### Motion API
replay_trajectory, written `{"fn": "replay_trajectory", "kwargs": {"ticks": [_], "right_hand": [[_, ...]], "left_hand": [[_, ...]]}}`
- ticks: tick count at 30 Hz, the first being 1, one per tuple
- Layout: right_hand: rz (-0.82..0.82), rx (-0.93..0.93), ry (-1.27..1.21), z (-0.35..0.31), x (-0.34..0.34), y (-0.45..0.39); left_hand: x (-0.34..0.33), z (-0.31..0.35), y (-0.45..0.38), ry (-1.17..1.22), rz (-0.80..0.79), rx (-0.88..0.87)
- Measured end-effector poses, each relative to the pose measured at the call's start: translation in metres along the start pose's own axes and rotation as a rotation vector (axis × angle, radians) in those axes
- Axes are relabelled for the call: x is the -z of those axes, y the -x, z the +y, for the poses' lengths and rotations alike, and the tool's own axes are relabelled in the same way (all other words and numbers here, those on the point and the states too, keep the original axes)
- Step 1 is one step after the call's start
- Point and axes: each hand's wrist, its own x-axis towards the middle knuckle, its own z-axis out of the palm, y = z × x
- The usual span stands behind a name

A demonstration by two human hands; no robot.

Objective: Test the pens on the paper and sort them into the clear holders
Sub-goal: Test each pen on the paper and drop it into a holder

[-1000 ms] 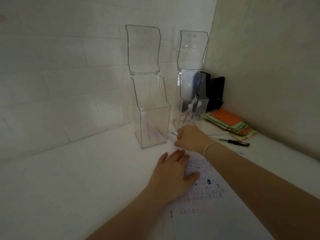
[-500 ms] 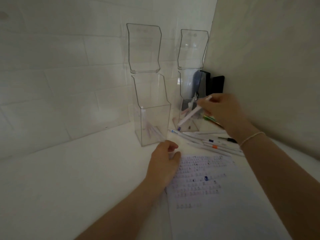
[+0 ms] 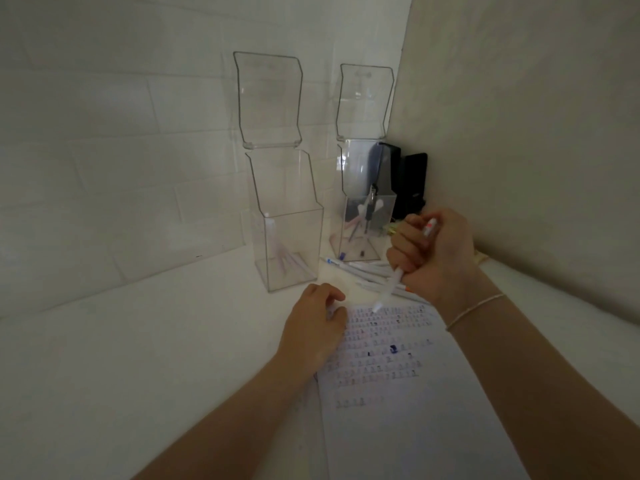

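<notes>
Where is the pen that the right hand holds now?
The pen sits in the right hand's fist, right of centre, its tip down over the paper's top edge, before the loose pens.

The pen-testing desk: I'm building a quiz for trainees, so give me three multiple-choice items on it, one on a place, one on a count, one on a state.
1. Where does the left hand rest?
A. on the paper's top-left corner
B. inside a holder
C. on the black object

2. How many clear holders stand by the wall?
A. one
B. two
C. four

3. What is the right hand doing?
A. lying flat and empty
B. gripping a white pen, tip down
C. lifting the paper

Answers: 1 A, its fingers lie on the corner of the paper. 2 B, a left holder and a right holder stand there. 3 B, its fingers curl round the white pen, whose tip points at the top row of marks.
</notes>
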Motion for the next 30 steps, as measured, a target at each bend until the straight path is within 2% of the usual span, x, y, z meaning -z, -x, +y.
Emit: {"fn": "replay_trajectory", "kwargs": {"ticks": [3, 6, 10, 12, 15, 18, 23, 26, 30], "right_hand": [[0.015, 0.025, -0.029, -0.001, 0.002, 0.003], [0.114, 0.132, 0.135, -0.004, 0.002, 0.008], [0.224, 0.224, 0.396, -0.011, 0.007, 0.027], [0.202, 0.179, 0.449, -0.016, 0.016, 0.043], [0.058, 0.073, 0.379, -0.013, 0.033, 0.064], [-0.017, 0.072, 0.253, 0.0, 0.05, 0.074], [0.254, 0.132, 0.293, 0.036, 0.07, 0.068], [0.195, 0.079, 0.488, 0.054, 0.076, 0.067], [0.164, 0.178, 0.823, 0.069, 0.082, 0.07]], "left_hand": [[0.001, -0.001, 0.001, 0.003, -0.008, -0.001], [0.001, 0.001, 0.002, -0.002, -0.053, -0.043], [0.001, 0.002, 0.004, -0.159, -0.179, -0.136], [0.001, 0.001, 0.005, -0.222, -0.215, -0.169], [-0.001, -0.001, 0.008, -0.365, -0.282, -0.204], [-0.005, -0.004, 0.01, -0.529, -0.342, -0.244], [-0.008, -0.004, 0.014, -0.593, -0.352, -0.262], [-0.009, -0.003, 0.014, -0.616, -0.323, -0.29], [-0.009, -0.002, 0.013, -0.629, -0.306, -0.309]]}}
